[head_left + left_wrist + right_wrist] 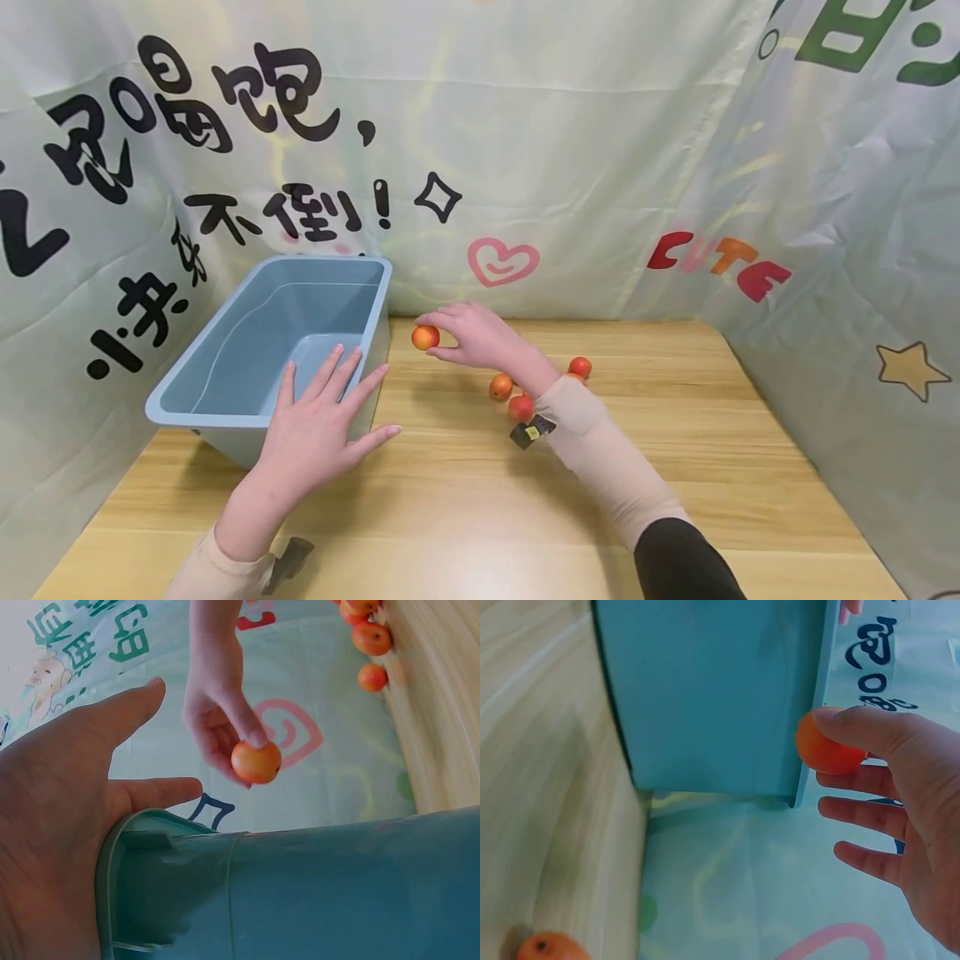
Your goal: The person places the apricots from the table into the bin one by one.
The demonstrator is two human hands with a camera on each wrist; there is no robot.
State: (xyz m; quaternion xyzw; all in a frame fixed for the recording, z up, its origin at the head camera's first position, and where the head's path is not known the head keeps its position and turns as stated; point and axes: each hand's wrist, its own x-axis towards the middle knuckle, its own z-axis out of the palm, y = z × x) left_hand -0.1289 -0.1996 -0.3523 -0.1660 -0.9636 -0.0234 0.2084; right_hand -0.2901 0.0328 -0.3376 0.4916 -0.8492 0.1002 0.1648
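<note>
Between the thumb and fingers of my right hand is a small round orange-red fruit, pinched above the table to the right of a blue plastic basin. The right wrist view shows the thumb and index finger on the fruit, the other fingers apart from it. My left hand is spread with straight fingers at the basin's near right corner. In the left wrist view its palm lies by the basin's rim; whether it presses on it I cannot tell.
Under and beside the right forearm lie several similar fruits, among them an orange one, a red one and one farther back. A printed cloth hangs behind the wooden table. The basin stands at the table's left side.
</note>
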